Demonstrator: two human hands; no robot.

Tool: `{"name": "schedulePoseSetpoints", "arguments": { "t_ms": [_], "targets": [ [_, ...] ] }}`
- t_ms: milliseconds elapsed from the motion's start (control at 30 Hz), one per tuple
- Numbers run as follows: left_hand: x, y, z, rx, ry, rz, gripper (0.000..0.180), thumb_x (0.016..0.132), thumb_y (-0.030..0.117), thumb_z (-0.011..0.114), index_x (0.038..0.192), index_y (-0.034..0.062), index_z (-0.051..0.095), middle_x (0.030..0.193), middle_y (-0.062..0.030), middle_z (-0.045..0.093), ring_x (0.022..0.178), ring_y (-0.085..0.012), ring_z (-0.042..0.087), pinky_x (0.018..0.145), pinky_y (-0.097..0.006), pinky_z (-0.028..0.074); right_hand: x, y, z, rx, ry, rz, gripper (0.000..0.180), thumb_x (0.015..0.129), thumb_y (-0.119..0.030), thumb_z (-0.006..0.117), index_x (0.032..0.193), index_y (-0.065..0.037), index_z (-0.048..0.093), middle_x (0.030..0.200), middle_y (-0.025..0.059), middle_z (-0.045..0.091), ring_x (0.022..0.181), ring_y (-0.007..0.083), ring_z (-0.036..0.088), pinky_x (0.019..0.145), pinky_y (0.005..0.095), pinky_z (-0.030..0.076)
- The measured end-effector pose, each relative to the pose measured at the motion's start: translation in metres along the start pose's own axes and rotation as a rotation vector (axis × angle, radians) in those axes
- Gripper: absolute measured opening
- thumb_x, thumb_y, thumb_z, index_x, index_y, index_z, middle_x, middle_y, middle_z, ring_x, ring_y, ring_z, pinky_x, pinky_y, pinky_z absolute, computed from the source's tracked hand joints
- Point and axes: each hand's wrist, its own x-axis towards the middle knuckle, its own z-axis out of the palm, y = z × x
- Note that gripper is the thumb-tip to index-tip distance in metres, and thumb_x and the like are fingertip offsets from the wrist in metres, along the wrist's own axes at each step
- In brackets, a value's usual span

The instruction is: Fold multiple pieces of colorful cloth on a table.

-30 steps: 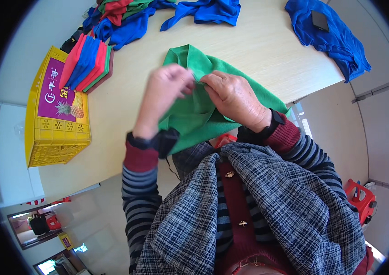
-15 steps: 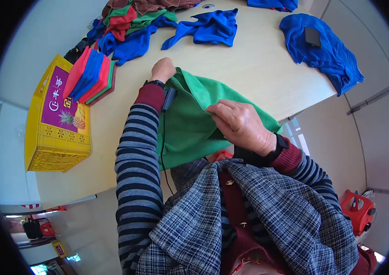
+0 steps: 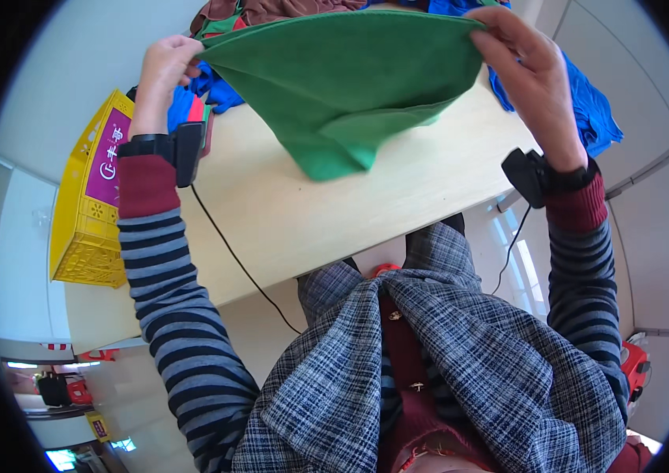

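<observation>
From the head view we see a yellow plastic crate (image 3: 74, 248) at the table's left, its lower wall moulded in a lattice and its side bearing a purple panel (image 3: 106, 162); we cannot see inside it. Folded cloths (image 3: 184, 109) in blue, red and green show beside it, partly hidden by the left wrist, and we cannot tell whether the crate supports them.

Above the pale wood-toned table (image 3: 248, 229) we see a green cloth (image 3: 358, 75), soft and matte, its upper edge spread in a shallow arch and its creased lower part narrowing to a blunt point. The left hand (image 3: 165, 75) pinches one upper corner, fingers closed against the thumb; the right hand (image 3: 532, 79) pinches the other between thumb and forefinger, remaining fingers loosely bent.

Behind the cloth we find rumpled brown fabric (image 3: 295, 9); near the right hand lies crinkled blue fabric (image 3: 593, 110).
</observation>
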Motion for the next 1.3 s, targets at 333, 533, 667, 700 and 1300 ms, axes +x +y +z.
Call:
{"name": "schedulePoseSetpoints", "arguments": {
  "t_ms": [333,533,667,700,1300],
  "targets": [
    [-0.007,-0.023,-0.050,-0.311,0.103,-0.113,0.022,0.090,0.018,0.066,0.106,0.0029,0.070,0.079,-0.0012,0.068,0.063,-0.0058,0.060,0.055,-0.020,0.047,0.050,0.030,0.035,-0.009,-0.055,-0.092,0.006,0.092,0.002,0.058,0.096,0.002,0.063,0.076,-0.0017,0.057,0.075,0.0047,0.051,0.066,0.0228,0.044],
    [-0.018,-0.032,-0.060,-0.435,0.071,-0.120,0.023,0.093,0.015,0.064,0.112,0.0032,0.070,0.084,-0.0013,0.068,0.067,-0.0060,0.062,0.060,-0.018,0.049,0.040,-0.020,0.044,0.229,-0.112,0.045,0.007,0.093,0.001,0.058,0.096,0.001,0.064,0.078,-0.0031,0.058,0.075,0.0048,0.052,0.066,0.0222,0.045],
    [-0.015,-0.052,-0.075,-0.551,0.029,-0.117,0.026,0.094,0.013,0.062,0.116,0.0015,0.068,0.089,-0.0026,0.069,0.072,-0.0067,0.063,0.064,-0.019,0.052,0.047,-0.015,0.052,0.277,-0.127,0.021,0.008,0.094,0.000,0.058,0.097,0.001,0.065,0.080,-0.0039,0.059,0.075,0.0049,0.053,0.067,0.0219,0.046],
    [-0.015,-0.055,-0.078,-0.567,0.006,-0.118,0.026,0.094,0.012,0.062,0.116,0.0004,0.068,0.089,-0.0035,0.069,0.074,-0.0077,0.064,0.066,-0.020,0.053,0.048,-0.016,0.055,0.278,-0.126,0.020,0.008,0.094,0.000,0.058,0.097,0.001,0.065,0.080,-0.0039,0.059,0.075,0.0049,0.053,0.067,0.0219,0.046],
    [-0.004,-0.044,-0.052,-0.731,-0.089,0.082,0.028,0.096,0.006,0.060,0.120,-0.0086,0.059,0.107,-0.0150,0.068,0.094,-0.0211,0.070,0.087,-0.032,0.059,0.028,-0.045,0.042,0.267,-0.116,0.128,0.009,0.093,0.000,0.057,0.094,0.000,0.066,0.079,-0.0026,0.061,0.076,0.0064,0.057,0.066,0.0241,0.048]
  ]
}}
